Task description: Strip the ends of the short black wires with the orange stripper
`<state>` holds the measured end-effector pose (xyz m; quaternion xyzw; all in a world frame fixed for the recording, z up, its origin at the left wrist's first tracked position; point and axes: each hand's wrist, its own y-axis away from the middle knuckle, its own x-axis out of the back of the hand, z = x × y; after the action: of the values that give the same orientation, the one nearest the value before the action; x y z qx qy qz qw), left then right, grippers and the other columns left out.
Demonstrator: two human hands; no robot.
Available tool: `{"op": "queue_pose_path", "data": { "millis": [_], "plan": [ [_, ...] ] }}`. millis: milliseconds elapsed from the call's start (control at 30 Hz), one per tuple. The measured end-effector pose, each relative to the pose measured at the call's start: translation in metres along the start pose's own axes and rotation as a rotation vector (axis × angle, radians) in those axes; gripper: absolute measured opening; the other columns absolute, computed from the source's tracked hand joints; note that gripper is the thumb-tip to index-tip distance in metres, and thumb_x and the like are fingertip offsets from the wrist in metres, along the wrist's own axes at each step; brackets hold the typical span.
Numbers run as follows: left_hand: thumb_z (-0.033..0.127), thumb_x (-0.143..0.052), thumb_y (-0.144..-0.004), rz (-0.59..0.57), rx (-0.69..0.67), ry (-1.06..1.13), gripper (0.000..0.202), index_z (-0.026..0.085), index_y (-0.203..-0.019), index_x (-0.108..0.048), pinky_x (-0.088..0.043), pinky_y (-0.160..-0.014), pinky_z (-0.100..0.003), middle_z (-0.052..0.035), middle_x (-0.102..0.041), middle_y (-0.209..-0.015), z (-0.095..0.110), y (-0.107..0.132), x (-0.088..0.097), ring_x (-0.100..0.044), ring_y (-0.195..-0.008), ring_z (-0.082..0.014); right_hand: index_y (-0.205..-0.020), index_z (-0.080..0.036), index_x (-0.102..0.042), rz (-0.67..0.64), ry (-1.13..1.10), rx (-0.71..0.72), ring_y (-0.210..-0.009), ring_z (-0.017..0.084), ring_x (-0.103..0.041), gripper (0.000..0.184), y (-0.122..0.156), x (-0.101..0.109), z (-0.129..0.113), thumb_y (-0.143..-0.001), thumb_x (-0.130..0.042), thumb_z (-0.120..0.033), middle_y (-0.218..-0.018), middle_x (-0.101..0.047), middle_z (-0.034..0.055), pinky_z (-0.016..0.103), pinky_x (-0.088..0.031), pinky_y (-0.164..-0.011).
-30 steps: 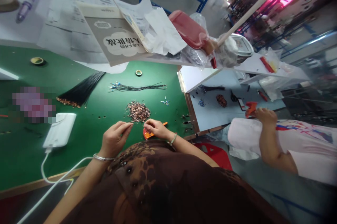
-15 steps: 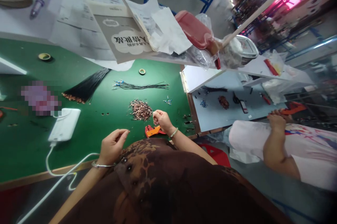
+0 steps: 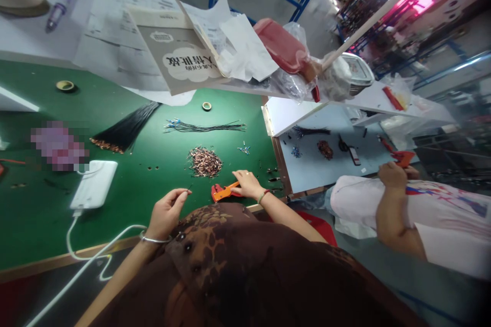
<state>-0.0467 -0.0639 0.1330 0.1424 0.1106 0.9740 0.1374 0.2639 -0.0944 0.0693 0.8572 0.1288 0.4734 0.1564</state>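
Note:
My left hand (image 3: 168,211) hovers near the front edge of the green table (image 3: 153,183), thumb and forefinger pinched on a thin dark wire end. My right hand (image 3: 247,184) rests on the orange-handled crimping pliers (image 3: 223,192) lying on the table, fingers closing over the handle. Just beyond both hands lies a pile of small copper terminals (image 3: 206,161). Farther back lie a row of thin black wires with blue ends (image 3: 203,126) and a thick bundle of black wires (image 3: 125,131).
A white power bank (image 3: 93,183) with a white cable sits at left. Two tape rolls (image 3: 206,106) lie on the green surface. A shelf above holds papers and a grey booklet (image 3: 180,61). At right, another person's hand (image 3: 391,173) works with an orange tool at a white bench.
My right hand dropped from the terminal pile back onto the orange pliers. My left hand stayed pinched near the table edge. The neighbour's hand moved slightly.

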Motion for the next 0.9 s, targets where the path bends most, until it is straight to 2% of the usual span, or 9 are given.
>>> {"op": "queue_pose_path", "data": {
  "millis": [67, 167, 333, 400, 500, 567, 667, 733, 900],
  "plan": [
    [0.054, -0.061, -0.081, -0.021, 0.014, 0.054, 0.042, 0.014, -0.088, -0.072, -0.038, -0.046, -0.020, 0.0006, -0.059, -0.054, 0.002, -0.003, -0.002, -0.047, -0.046, -0.0100, -0.132, -0.014, -0.055, -0.037, 0.061, 0.026, -0.131, 0.034, -0.040, 0.073, 0.017, -0.006, 0.004, -0.067, -0.084, -0.029, -0.139, -0.049, 0.0206, 0.052, -0.025, -0.112],
    [0.053, -0.062, -0.080, -0.057, 0.020, 0.075, 0.042, 0.013, -0.090, -0.071, -0.038, -0.045, -0.020, 0.0032, -0.052, -0.046, 0.010, -0.010, -0.006, -0.047, -0.043, -0.0103, -0.125, -0.014, -0.058, -0.066, 0.098, 0.036, -0.131, 0.033, -0.039, 0.060, 0.024, -0.016, 0.004, -0.069, -0.078, -0.018, -0.136, -0.050, 0.0195, 0.051, -0.023, -0.113],
    [0.054, -0.062, -0.079, -0.038, -0.054, -0.032, 0.041, 0.015, -0.086, -0.073, -0.044, -0.053, -0.022, -0.0042, -0.069, -0.068, 0.022, -0.020, -0.008, -0.057, -0.057, -0.0131, -0.103, -0.010, -0.062, -0.084, -0.022, 0.012, -0.113, 0.030, -0.053, 0.032, 0.009, -0.016, -0.004, -0.071, -0.064, -0.012, -0.113, -0.059, 0.0180, 0.046, -0.038, -0.101],
    [0.055, -0.061, -0.078, -0.023, -0.068, -0.074, 0.042, 0.015, -0.086, -0.073, -0.045, -0.055, -0.023, -0.0070, -0.073, -0.078, 0.024, -0.023, -0.007, -0.061, -0.063, -0.0147, -0.103, -0.011, -0.060, -0.116, -0.136, 0.023, -0.100, 0.025, -0.059, 0.029, 0.005, -0.010, -0.012, -0.074, -0.057, -0.012, -0.105, -0.063, 0.0130, 0.040, -0.045, -0.092],
    [0.056, -0.061, -0.079, -0.026, -0.073, -0.105, 0.043, 0.015, -0.086, -0.074, -0.045, -0.055, -0.023, -0.0072, -0.074, -0.078, 0.028, -0.024, -0.004, -0.061, -0.064, -0.0152, -0.116, -0.012, -0.055, -0.211, -0.388, 0.095, -0.087, 0.018, -0.065, 0.039, 0.005, 0.001, -0.029, -0.078, -0.049, -0.012, -0.097, -0.067, 0.0077, 0.033, -0.051, -0.081],
    [0.056, -0.061, -0.079, -0.024, -0.092, -0.107, 0.042, 0.016, -0.085, -0.074, -0.045, -0.055, -0.023, -0.0064, -0.074, -0.078, 0.032, -0.024, -0.003, -0.061, -0.063, -0.0150, -0.122, -0.012, -0.052, -0.322, -0.786, 0.146, -0.086, 0.019, -0.067, 0.045, 0.008, 0.009, -0.044, -0.077, -0.051, -0.015, -0.097, -0.067, 0.0082, 0.036, -0.053, -0.082],
    [0.054, -0.063, -0.079, -0.025, -0.139, -0.085, 0.040, 0.016, -0.085, -0.074, -0.049, -0.059, -0.023, -0.0062, -0.075, -0.080, 0.040, -0.025, -0.002, -0.063, -0.065, -0.0153, -0.115, -0.012, -0.057, -0.517, -1.392, 0.146, -0.086, 0.024, -0.068, 0.047, 0.013, 0.021, -0.066, -0.070, -0.065, -0.021, -0.092, -0.068, 0.0075, 0.046, -0.053, -0.087],
    [0.052, -0.064, -0.080, -0.034, -0.182, -0.067, 0.038, 0.016, -0.086, -0.074, -0.051, -0.062, -0.024, -0.0066, -0.075, -0.082, 0.044, -0.026, -0.002, -0.065, -0.068, -0.0158, -0.111, -0.011, -0.060, -0.601, -1.505, 0.123, -0.084, 0.024, -0.069, 0.047, 0.014, 0.027, -0.077, -0.067, -0.073, -0.023, -0.088, -0.068, 0.0066, 0.047, -0.053, -0.087],
    [0.048, -0.062, -0.083, -0.050, -0.304, -0.105, 0.033, 0.017, -0.085, -0.074, -0.049, -0.063, -0.023, -0.0049, -0.073, -0.080, 0.054, -0.031, 0.002, -0.062, -0.067, -0.0141, -0.110, -0.011, -0.062, -0.664, -1.459, 0.136, -0.083, 0.023, -0.070, 0.049, 0.012, 0.037, -0.085, -0.068, -0.080, -0.028, -0.087, -0.070, 0.0071, 0.043, -0.053, -0.086]
  ]
}}
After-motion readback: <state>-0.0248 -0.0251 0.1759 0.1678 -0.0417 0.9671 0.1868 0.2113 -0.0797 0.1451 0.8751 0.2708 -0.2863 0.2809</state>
